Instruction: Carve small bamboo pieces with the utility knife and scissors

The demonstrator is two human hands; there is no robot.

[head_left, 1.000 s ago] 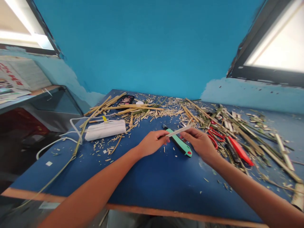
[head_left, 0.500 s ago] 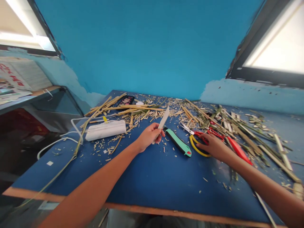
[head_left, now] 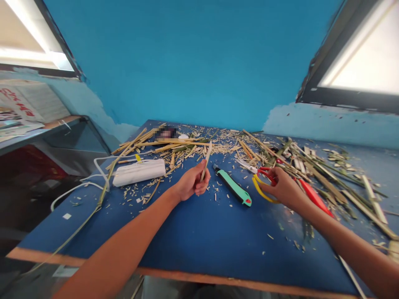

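Observation:
My left hand (head_left: 192,182) is closed around a thin, pale bamboo strip (head_left: 207,156), which points up and away with its narrow edge toward me. At the right, my right hand (head_left: 280,187) grips the handles of scissors (head_left: 260,182) with one red and one yellow loop. Their metal blades point to the upper left, toward the wood shavings. Between both hands a green-and-black utility knife (head_left: 233,187) lies on the blue table, touched by neither. Part of the scissor handles is hidden behind my fingers.
A white power strip (head_left: 139,172) with cables lies at the left. Bamboo sticks (head_left: 181,141) and shavings cover the table's back, with more split pieces (head_left: 324,178) at the right. A red-handled tool (head_left: 314,198) lies beside my right forearm. The table's front edge (head_left: 230,281) runs below.
My right hand has closed on the scissor handles and shifted them slightly right. My left hand has moved a little left and turned the strip from its broad face to its edge.

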